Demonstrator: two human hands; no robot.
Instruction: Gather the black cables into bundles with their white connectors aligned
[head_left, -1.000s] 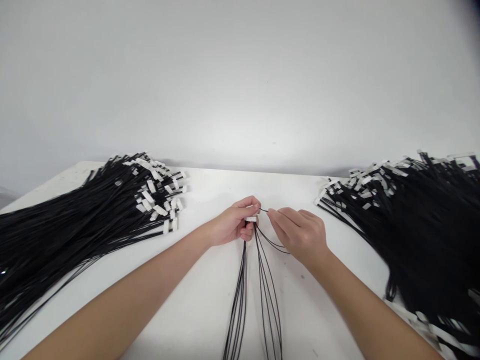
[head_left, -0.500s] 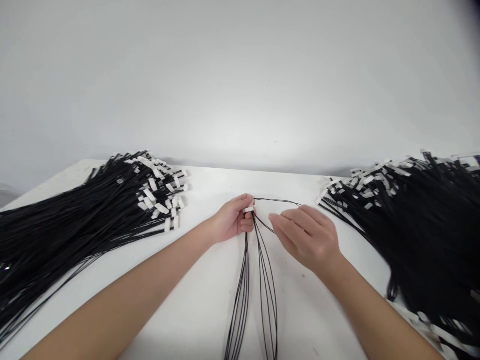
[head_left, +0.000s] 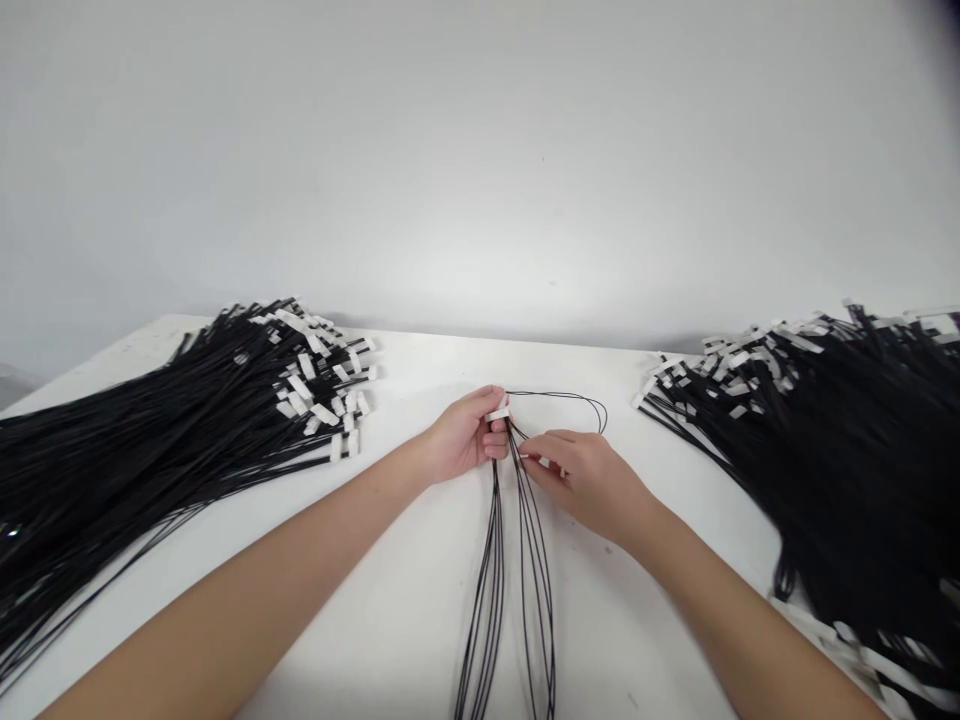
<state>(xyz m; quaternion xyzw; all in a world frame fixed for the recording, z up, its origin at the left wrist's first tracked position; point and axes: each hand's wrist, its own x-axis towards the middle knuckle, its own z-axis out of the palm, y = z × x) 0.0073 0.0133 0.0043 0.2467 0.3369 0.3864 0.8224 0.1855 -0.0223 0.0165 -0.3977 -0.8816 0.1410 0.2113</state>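
Observation:
My left hand [head_left: 474, 428] is closed around a small white connector [head_left: 497, 413], which shows between the thumb and fingers. Thin black wires [head_left: 491, 560] hang from it in two bunches toward the bottom of the view. A loop of black wire [head_left: 559, 394] runs from the left fingertips out to the right and passes behind my right hand [head_left: 585, 470]. The right thumb and forefinger are pinched together just beside the wires, below and right of the connector. A tiny pale bit shows at these fingertips; what it is I cannot make out.
On the left of the white table [head_left: 420, 600] lies a big pile of black wire harnesses [head_left: 150, 430] with white connectors. A second such pile [head_left: 862, 450] covers the right side. A pale wall [head_left: 480, 180] rises behind the table.
My right hand has moved left and slightly down, bringing its fingertips close to the wires under the connector. More of the wire loop now shows. My left hand has hardly moved.

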